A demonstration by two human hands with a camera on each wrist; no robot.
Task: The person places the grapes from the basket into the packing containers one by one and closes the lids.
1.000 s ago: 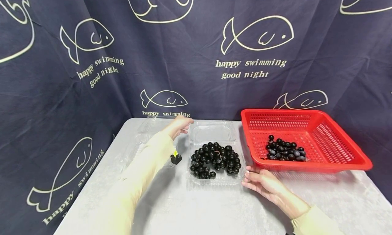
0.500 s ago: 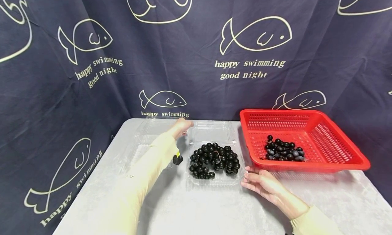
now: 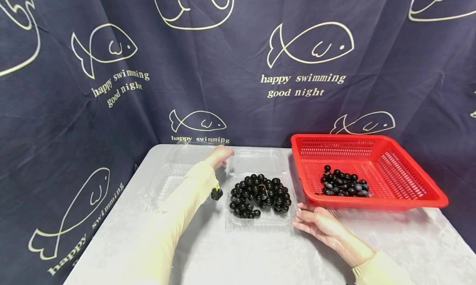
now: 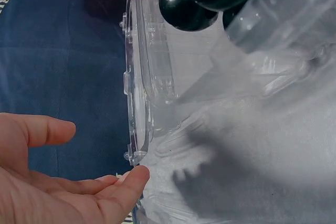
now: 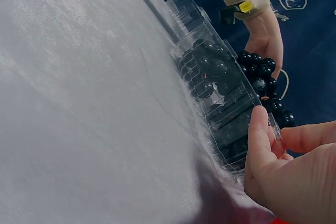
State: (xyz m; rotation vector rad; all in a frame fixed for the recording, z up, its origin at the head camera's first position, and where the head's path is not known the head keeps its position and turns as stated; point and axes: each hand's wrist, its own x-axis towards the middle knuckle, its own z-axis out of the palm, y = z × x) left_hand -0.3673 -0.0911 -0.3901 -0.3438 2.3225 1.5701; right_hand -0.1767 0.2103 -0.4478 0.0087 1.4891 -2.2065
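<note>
Left hand a touch lower at the lid; right hand unmoved.
Since a second ago, the left hand has dipped slightly, thumb and fingers spread, a fingertip at the lid's 10 o'clock corner. The right hand still pinches the clear clamshell at 4 o'clock. Black grapes lie unchanged inside, with the red basket towards 3 o'clock.

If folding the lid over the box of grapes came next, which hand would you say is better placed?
Probably the left hand: it is at the far left corner of the lid. The right hand is at the near right of the box, away from the lid, so it seems better suited to steadying.
</note>
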